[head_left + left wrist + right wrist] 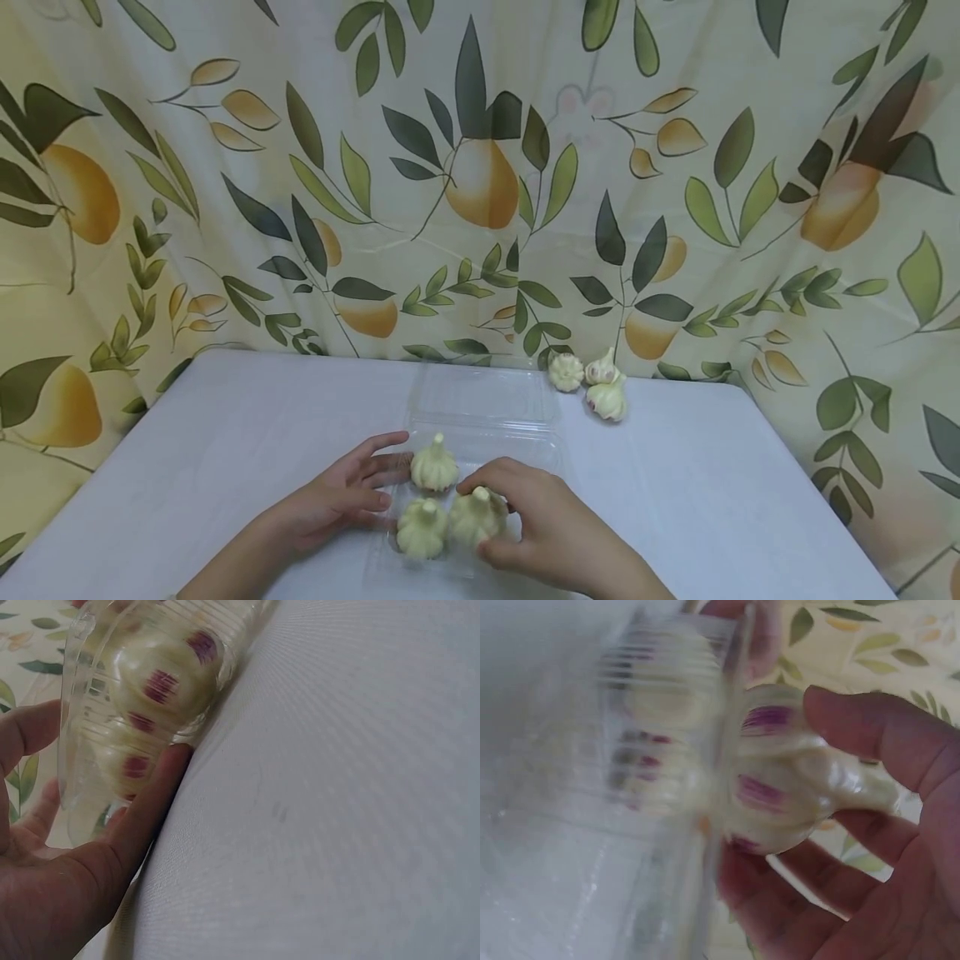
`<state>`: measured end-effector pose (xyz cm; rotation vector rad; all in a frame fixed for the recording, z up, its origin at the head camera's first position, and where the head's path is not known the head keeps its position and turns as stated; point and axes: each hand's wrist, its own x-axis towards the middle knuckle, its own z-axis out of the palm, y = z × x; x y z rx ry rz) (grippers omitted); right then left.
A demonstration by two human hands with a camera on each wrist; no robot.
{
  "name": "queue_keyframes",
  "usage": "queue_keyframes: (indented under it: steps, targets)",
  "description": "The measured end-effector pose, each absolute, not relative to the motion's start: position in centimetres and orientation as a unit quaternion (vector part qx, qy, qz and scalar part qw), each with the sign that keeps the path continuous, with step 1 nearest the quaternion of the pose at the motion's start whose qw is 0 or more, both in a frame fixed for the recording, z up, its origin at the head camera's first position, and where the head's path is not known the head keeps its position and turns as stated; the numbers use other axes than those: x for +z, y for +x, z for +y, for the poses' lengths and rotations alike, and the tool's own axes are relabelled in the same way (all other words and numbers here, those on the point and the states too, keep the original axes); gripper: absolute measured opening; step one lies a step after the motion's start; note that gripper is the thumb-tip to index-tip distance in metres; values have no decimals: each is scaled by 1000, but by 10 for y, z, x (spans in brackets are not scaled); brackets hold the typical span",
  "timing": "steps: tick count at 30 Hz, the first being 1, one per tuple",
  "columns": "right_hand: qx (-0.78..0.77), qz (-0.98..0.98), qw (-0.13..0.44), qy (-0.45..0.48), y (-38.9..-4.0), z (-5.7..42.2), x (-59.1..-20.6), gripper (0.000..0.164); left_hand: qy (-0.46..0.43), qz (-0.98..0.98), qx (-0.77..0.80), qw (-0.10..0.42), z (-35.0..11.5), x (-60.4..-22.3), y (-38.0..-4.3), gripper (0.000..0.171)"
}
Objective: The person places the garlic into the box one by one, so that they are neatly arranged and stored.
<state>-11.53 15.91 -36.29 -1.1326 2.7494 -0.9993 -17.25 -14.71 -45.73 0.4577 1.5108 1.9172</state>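
A clear plastic clamshell box (536, 446) lies with its lid (480, 396) folded back. Inside it, on the left, are two garlic bulbs, one behind (434, 465) and one in front (422, 529), stems up. My right hand (543, 521) grips a third garlic bulb (477, 517) between thumb and fingers. In the right wrist view this purple-streaked bulb (772, 780) is at the rim of the box, outside its ribbed wall. My left hand (337, 492) rests against the box's left side, its fingers loosely extended; in the left wrist view the thumb (154, 799) lies low along the wall.
Three more garlic bulbs sit in a group at the table's back edge, right of the lid: left one (566, 372), rear one (602, 367), front one (607, 400). The table (697, 492) has a white cover. Behind it hangs a fruit-and-leaf patterned curtain (420, 250).
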Motion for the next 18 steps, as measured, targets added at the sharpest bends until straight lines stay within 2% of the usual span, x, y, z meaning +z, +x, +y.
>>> queue_keyframes:
  steps: [6,18]
  targets:
    - [-252,908,13,-335,-116,155,-372,46,181,574,732,319,-147,-456,-172,78]
    - [-261,904,40,-337,-124,155,-386,43,176,576,731,322,-146,-455,-172,79]
